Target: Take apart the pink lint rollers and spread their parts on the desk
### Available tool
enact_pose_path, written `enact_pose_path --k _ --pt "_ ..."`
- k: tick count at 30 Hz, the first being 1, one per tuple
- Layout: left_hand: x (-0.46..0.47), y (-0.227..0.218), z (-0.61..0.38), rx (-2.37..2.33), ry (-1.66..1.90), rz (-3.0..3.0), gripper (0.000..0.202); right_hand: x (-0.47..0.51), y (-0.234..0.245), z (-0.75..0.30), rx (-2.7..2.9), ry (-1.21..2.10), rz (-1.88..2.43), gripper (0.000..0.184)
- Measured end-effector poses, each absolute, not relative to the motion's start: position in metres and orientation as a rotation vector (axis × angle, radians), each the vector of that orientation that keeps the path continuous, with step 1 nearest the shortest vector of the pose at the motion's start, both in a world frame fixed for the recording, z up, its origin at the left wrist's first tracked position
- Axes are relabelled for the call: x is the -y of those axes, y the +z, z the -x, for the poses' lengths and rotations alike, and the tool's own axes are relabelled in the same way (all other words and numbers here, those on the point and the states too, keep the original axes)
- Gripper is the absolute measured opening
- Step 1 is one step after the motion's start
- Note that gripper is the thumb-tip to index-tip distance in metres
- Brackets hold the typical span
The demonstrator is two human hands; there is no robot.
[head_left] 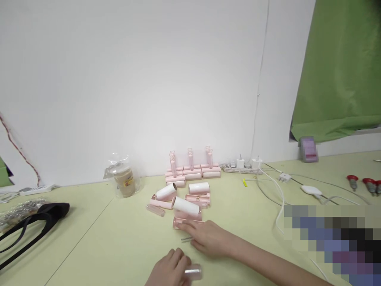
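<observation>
At the bottom, my left hand [171, 270] is closed around a clear plastic tube [194, 272], one end of which sticks out to the right. My right hand [210, 238] reaches forward, its index finger at a pink half-shell [177, 222]. A thin grey rod [186, 239] pokes out from under its curled fingers, lying in its grasp. Just beyond lie white rolls, among them a front roll [187, 205] and a rear roll [199, 188]. Around them are a pink trough-shaped shell [198, 198], a pink strip [161, 203] and a clear cover [155, 210].
Against the wall stand several pink-and-white rollers [193, 174] with upright clear handles. Left of them is a bagged cup [126, 180]. A power strip [242, 169] trails white cables to the right. Red-topped metal parts [353, 182] stand far right; a black strap [44, 218] lies left.
</observation>
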State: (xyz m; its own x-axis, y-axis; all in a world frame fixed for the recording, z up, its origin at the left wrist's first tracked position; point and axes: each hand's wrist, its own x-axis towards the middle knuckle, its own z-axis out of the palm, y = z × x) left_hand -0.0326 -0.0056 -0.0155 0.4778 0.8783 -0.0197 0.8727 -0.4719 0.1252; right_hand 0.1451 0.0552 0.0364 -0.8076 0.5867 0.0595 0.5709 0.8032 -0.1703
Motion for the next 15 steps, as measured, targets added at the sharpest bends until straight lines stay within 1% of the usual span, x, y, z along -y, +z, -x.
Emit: enact_pose_path --k 3,4,5,7,9,10,13,15 --pt "-0.005 -0.030 0.028 -1.463 0.246 -2.777 0.020 -0.060 0.038 -0.144 2.847 0.082 1.060 0.073" --pt "-0.007 -0.033 0.028 -1.449 0.340 -2.787 0.022 -0.061 0.039 -0.147 2.831 0.037 1.116 0.073" --pt "-0.009 -0.036 0.028 -1.439 0.427 -2.786 0.026 -0.061 0.042 -0.151 2.811 -0.008 1.172 0.069" --pt "-0.012 -0.038 0.029 -1.427 0.536 -2.798 0.037 -0.062 0.050 -0.162 2.770 -0.079 1.268 0.053" --pt "-0.018 -0.038 0.030 -1.476 0.574 -2.833 0.047 -0.067 0.059 -0.172 2.734 -0.111 1.309 0.037" --pt "-0.022 -0.038 0.031 -1.523 0.567 -2.846 0.051 -0.072 0.064 -0.176 2.714 -0.117 1.315 0.033" --pt "-0.037 -0.040 0.035 -1.595 0.562 -2.829 0.060 -0.098 0.075 -0.178 2.628 -0.131 1.333 0.027" --pt "-0.046 -0.041 0.039 -1.532 0.606 -2.819 0.060 -0.124 0.078 -0.170 2.565 -0.138 1.366 0.024"
